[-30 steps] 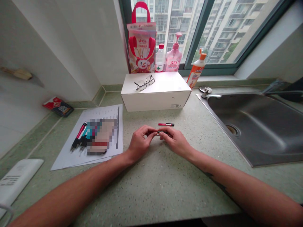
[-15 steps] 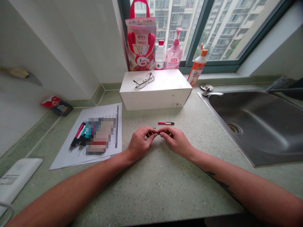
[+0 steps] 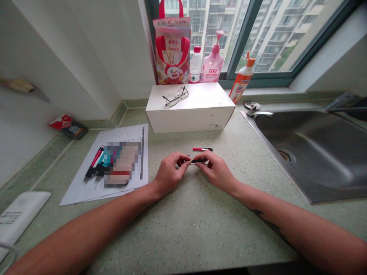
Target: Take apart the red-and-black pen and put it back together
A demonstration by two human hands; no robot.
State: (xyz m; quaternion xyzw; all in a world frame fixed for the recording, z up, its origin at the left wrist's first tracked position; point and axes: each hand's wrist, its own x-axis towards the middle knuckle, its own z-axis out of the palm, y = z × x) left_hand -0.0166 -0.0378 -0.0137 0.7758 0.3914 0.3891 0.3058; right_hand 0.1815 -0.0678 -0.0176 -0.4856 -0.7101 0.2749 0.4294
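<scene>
Over the counter my two hands meet, fingertips almost touching. My right hand (image 3: 216,170) is closed, pinching a short black pen part (image 3: 198,160) that points left. Thumb and forefinger of my left hand (image 3: 172,170) are pinched at the left end of it, where a thin pale rod shows just below the black part; what exactly sits in the left fingertips is partly hidden. Just behind the hands lies a red and black pen piece (image 3: 202,149). A tiny greyish bit is partly visible behind the left fingers.
A white box (image 3: 189,120) carrying glasses (image 3: 176,97) stands behind. Pens (image 3: 94,162) and a blurred item (image 3: 123,164) rest on paper sheets (image 3: 77,191) at left. The steel sink (image 3: 315,152) is at right. A bag (image 3: 172,53) and several bottles stand by the window.
More of the black pen part and a thin pale rod now show between my fingertips. Both hands stay in nearly the same place; the view has shifted slightly.
</scene>
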